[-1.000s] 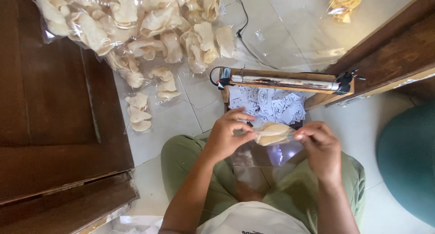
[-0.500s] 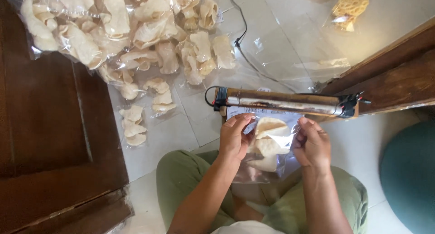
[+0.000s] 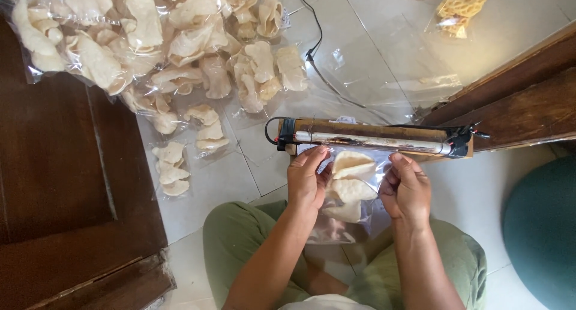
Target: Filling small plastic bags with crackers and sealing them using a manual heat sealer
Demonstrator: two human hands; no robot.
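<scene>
My left hand (image 3: 308, 179) and my right hand (image 3: 407, 188) grip the two sides of a clear plastic bag (image 3: 351, 193) that holds a few pale crackers. The bag's open top lies against a long wooden sealing bar with a metal strip (image 3: 373, 140), which rests on the tiled floor in front of my knees. My thumbs press the bag's upper corners close to the metal strip. The bag's lower part hangs over my lap.
A heap of sealed cracker bags (image 3: 150, 40) covers the floor at upper left, with small bags (image 3: 171, 169) nearer. A black cord (image 3: 318, 40) runs from the sealer. Dark wooden door panels (image 3: 54, 184) flank both sides. Yellow snacks in plastic (image 3: 459, 7) lie far right. A teal cushion (image 3: 543, 232) sits at right.
The bag with crackers went from my lap up to the sealing bar. Both hands moved forward and now hold its top edge flat against the metal strip.
</scene>
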